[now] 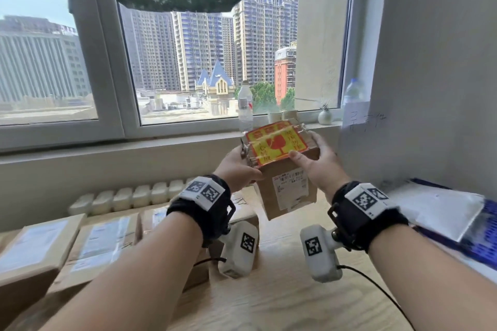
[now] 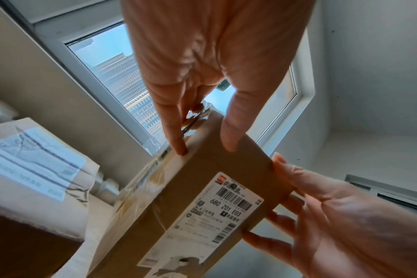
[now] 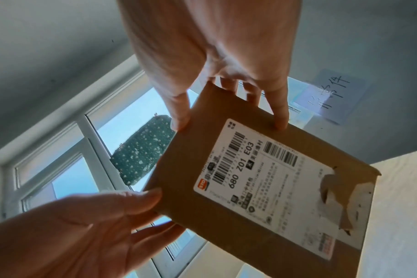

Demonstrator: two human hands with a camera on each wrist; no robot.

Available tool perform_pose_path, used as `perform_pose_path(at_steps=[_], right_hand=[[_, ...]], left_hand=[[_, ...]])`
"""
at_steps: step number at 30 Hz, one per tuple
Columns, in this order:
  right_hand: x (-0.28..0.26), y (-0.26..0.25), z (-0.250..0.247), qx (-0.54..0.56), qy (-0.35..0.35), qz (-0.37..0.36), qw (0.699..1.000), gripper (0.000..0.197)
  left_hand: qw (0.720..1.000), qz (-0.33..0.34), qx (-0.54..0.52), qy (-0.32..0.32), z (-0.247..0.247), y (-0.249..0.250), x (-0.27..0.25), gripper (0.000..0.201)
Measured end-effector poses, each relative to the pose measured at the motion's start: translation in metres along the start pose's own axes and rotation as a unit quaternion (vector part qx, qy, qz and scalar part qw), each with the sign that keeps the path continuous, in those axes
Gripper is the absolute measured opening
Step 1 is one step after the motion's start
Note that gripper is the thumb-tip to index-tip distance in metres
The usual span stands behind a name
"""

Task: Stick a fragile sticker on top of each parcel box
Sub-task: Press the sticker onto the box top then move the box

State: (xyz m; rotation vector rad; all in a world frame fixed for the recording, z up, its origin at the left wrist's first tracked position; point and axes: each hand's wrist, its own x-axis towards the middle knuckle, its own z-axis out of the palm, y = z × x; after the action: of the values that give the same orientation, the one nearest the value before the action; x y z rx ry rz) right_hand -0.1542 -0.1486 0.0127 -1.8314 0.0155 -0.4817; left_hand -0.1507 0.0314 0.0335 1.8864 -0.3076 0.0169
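I hold a small brown parcel box [image 1: 285, 196] tilted in the air above the wooden table [image 1: 282, 298]. A yellow and red fragile sticker [image 1: 277, 145] lies on its top face, and a white shipping label [image 1: 290, 187] faces me. My left hand [image 1: 242, 169] grips the box's left side. My right hand [image 1: 314, 166] grips the right side, its thumb at the sticker's near corner. In the left wrist view the left fingers [image 2: 176, 135] press the taped edge of the box [image 2: 191, 188]. In the right wrist view the right thumb and fingers [image 3: 280, 112] clasp the box [image 3: 226, 188].
Several brown parcel boxes [image 1: 35, 252] with labels lie in a row at the table's left. Blue and white mailer bags [image 1: 451, 212] are piled at the right by the wall. A water bottle [image 1: 245, 107] and small pots [image 1: 325, 115] stand on the window sill.
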Motion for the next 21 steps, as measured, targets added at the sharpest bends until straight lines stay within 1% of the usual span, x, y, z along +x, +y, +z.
perform_pose_path(at_steps=[1, 4, 7, 12, 17, 18, 21], right_hand=[[0.006, 0.009, 0.003, -0.006, 0.009, 0.001, 1.000, 0.070], [0.022, 0.033, 0.015, -0.015, 0.023, 0.017, 0.999, 0.073], [0.040, 0.049, 0.026, -0.029, 0.028, 0.036, 0.999, 0.064], [0.053, 0.062, 0.038, -0.071, 0.021, 0.050, 0.996, 0.049], [0.055, 0.071, 0.044, -0.099, 0.024, 0.046, 0.994, 0.049], [0.055, 0.070, 0.045, -0.102, 0.021, 0.050, 0.993, 0.051], [0.051, 0.068, 0.044, -0.108, 0.012, 0.070, 0.992, 0.062]], left_hand=[[1.000, -0.002, -0.002, 0.000, 0.002, -0.007, 0.007, 0.049], [1.000, -0.015, 0.000, -0.004, 0.003, -0.026, 0.027, 0.050], [1.000, -0.023, 0.011, -0.004, 0.003, -0.041, 0.044, 0.050], [0.999, -0.038, 0.039, 0.000, 0.005, -0.066, 0.066, 0.044], [0.998, -0.058, 0.009, -0.004, 0.005, -0.080, 0.074, 0.046], [0.998, -0.062, 0.015, -0.003, 0.005, -0.082, 0.075, 0.050], [0.996, -0.082, 0.035, 0.013, 0.002, -0.086, 0.071, 0.074]])
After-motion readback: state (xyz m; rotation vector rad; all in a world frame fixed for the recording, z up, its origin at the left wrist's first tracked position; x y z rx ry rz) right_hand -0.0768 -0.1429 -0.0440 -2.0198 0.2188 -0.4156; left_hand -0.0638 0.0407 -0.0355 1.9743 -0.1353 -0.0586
